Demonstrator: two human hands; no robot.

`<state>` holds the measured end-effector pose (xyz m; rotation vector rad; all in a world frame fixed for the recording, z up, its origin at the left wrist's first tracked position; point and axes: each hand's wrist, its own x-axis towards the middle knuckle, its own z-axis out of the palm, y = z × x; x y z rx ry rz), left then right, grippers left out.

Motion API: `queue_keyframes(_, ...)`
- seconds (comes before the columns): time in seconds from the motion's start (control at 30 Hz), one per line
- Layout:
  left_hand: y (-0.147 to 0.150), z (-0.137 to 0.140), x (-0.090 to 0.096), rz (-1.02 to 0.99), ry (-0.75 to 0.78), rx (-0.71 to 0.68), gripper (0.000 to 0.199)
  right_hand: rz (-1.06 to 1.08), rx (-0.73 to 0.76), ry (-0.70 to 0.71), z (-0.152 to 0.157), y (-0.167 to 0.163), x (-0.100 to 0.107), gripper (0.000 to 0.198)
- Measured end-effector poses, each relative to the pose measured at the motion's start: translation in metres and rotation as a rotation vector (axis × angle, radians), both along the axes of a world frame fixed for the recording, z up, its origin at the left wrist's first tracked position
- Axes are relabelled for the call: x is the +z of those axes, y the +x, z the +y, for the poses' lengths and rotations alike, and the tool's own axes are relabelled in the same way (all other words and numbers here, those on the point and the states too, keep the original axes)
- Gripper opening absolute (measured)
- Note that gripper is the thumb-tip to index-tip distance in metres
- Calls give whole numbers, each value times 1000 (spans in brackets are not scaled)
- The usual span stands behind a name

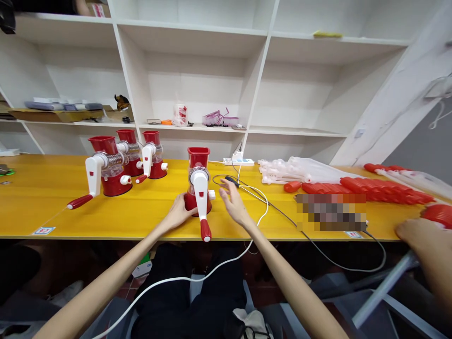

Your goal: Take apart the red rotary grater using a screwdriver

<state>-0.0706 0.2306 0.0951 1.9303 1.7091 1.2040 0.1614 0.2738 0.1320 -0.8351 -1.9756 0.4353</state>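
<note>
A red and white rotary grater [200, 183] stands upright on the yellow table before me, its white crank hanging down to a red handle. My left hand [179, 211] grips the red base from the left, with the fingertips partly hidden behind it. To the right of the grater, my right hand [233, 203] is raised with fingers apart and nothing in it. It is nearest to the grater's white side knob [212, 194] and a black-handled tool [232, 181] on a cable behind it.
Three more graters [115, 165] stand at the left. A power strip [238, 162] lies at the back, with cables trailing rightward. White plastic parts [293, 169] and red handles [370, 188] are piled at the right. Another person's hand [418, 233] holds red parts there. White shelves [197, 28] rise behind.
</note>
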Motion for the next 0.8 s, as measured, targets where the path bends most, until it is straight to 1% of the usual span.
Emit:
queue_keyframes(0.1,5,3,6,-27,3,-93,60,38,122,-68,-19,-28,-2,69)
queue_keyframes(0.17,6,0,9,-18,-23,-78,60,53,170,-102,-28,-36,-6,73)
queue_keyframes(0.27,4,-11,12,50,-60,-8,66,62,217,-137,-32,-32,-14,78)
queue_keyframes(0.33,2,-20,11,88,-64,-11,68,57,239,-161,-29,-25,-17,77)
queue_keyframes(0.47,2,-30,11,133,-71,-61,65,48,223,-191,-17,-18,-25,73)
queue_keyframes(0.57,4,-32,12,164,-89,-67,60,57,178,-188,-13,-22,-34,71)
queue_keyframes(0.67,4,-32,13,175,-93,-78,58,70,145,-195,-13,-26,-43,62)
queue_keyframes(0.8,4,-34,14,192,-102,-78,58,91,146,-205,-13,-25,-46,54)
